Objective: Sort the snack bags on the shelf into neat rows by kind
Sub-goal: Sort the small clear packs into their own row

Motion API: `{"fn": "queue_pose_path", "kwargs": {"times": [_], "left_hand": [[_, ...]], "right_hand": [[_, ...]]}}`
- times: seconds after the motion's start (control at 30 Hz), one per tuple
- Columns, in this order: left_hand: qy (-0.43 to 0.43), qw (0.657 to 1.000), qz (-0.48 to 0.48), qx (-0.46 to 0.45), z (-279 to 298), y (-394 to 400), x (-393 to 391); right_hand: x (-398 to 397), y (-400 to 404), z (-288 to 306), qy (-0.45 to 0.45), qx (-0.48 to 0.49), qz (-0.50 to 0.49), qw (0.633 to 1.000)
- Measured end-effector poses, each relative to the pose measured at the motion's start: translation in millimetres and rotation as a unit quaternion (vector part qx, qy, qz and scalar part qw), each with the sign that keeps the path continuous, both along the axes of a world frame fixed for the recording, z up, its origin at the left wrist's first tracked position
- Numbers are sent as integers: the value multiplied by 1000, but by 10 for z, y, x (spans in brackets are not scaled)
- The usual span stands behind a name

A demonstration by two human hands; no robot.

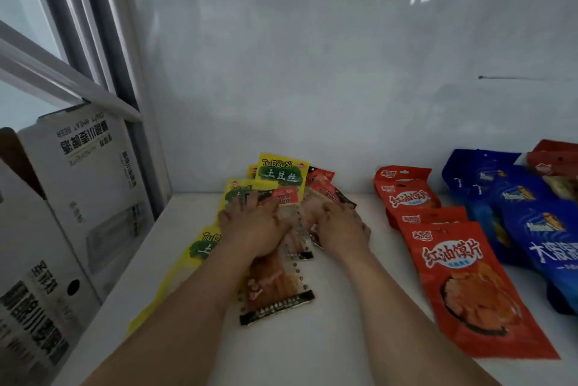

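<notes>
Both hands rest palms-down on a jumbled pile of snack bags at the middle of a white shelf (337,323). The left hand (250,226) lies with fingers spread and loosely bent over a yellow bag (240,195) and a clear red-labelled bag (283,198); whether it grasps either cannot be told. The right hand (342,226) presses on another clear bag (325,195), its fingertips blurred. Beyond the left hand, a yellow bag marked "TuDouSi" (281,174) leans toward the back wall. Nearer the person, under the left forearm, lie a further yellow bag (200,252) and a clear bag with a black strip (275,295). Right of the right hand runs a neat row of red bags (463,285), then blue bags (538,229). Left of the left hand stands a white carton (78,198).
</notes>
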State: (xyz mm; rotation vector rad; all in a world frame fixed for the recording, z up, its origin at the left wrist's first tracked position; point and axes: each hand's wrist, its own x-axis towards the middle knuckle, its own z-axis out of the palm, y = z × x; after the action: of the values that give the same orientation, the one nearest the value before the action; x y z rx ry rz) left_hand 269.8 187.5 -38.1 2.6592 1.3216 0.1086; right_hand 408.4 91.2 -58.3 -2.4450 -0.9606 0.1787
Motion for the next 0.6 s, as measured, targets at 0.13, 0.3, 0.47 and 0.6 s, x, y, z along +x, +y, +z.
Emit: {"fn": "queue_pose_path", "kwargs": {"times": [0.13,0.3,0.47,0.6], "left_hand": [[-9,1000,25,-17,-36,90,-80],[-4,999,41,-15,-25,227,-206],[5,999,39,2,39,286,-252],[-35,999,12,14,137,197,-169]], "right_hand": [[10,74,-52,-14,12,23,1000],[-29,155,-69,-38,7,78,996],[-30,155,-93,-15,48,77,996],[-22,71,-62,-11,24,-52,998]]}}
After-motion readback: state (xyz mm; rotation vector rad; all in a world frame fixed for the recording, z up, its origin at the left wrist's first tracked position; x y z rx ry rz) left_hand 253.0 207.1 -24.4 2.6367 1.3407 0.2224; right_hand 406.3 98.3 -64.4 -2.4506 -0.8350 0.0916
